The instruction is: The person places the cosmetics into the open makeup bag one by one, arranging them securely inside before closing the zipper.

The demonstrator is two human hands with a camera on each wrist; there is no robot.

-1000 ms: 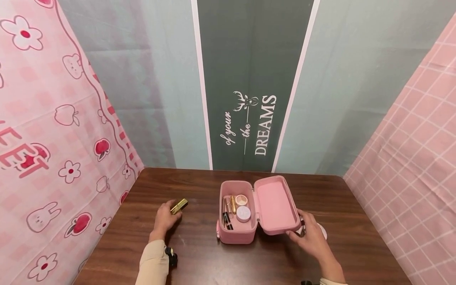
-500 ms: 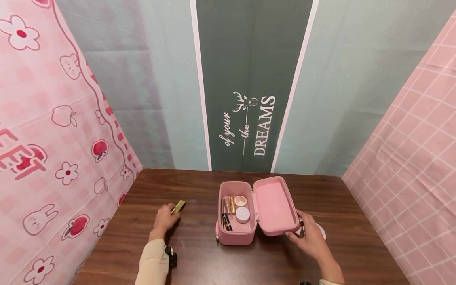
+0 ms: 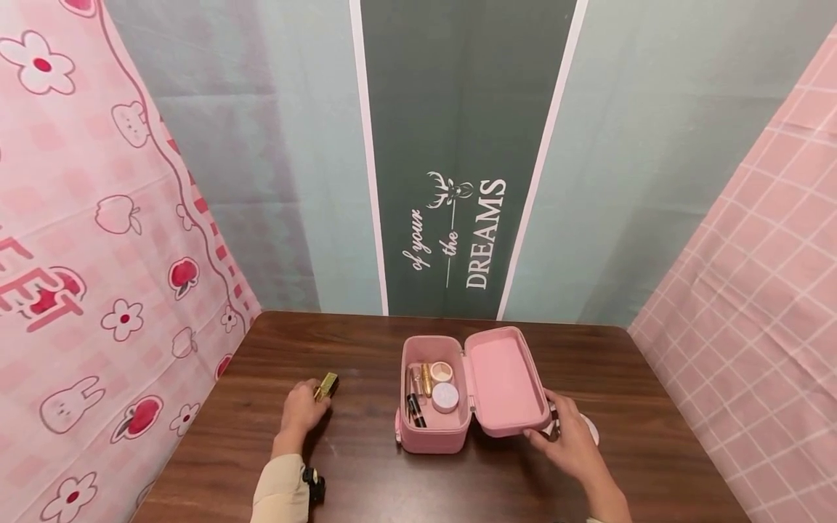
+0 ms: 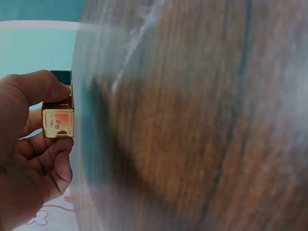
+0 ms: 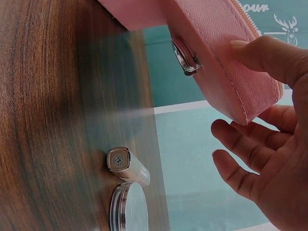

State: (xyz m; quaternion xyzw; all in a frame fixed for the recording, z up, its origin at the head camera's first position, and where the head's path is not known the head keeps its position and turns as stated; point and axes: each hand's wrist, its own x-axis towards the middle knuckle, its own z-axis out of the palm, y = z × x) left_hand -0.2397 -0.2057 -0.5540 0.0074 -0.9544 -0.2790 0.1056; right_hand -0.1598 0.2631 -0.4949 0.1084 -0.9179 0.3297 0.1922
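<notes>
While the left hand (image 3: 303, 409) pinches a gold lipstick tube (image 3: 327, 386) between thumb and fingers, the right hand (image 3: 574, 444) grips the near outer corner of the case's lid (image 3: 502, 378), thumb on one face and fingertips curled about the edge. The relation that seems to matter most is sideways: the tube is over the left part of the wooden table (image 3: 353, 472), well apart from the pink cosmetic case (image 3: 434, 442), whose open compartment lies to its right. The left hand is the nearer one to that opening's free side; the right hand is beyond the lid, which folds out to the right. The tube's long axis points away from the person and slants a little rightward, roughly along the longer sides of the compartment. Its square end, with a small label, faces the left wrist camera. Whether the tube touches the table I cannot tell.

Inside the case, a round lilac-white compact (image 3: 445, 396) is just nearer the person than a three-colour round palette (image 3: 441, 372), with a slim gold tube (image 3: 427, 379) beside it. Below the lid, the right wrist view shows a square-ended tube (image 5: 120, 160) next to a round white-topped container (image 5: 137, 207).
</notes>
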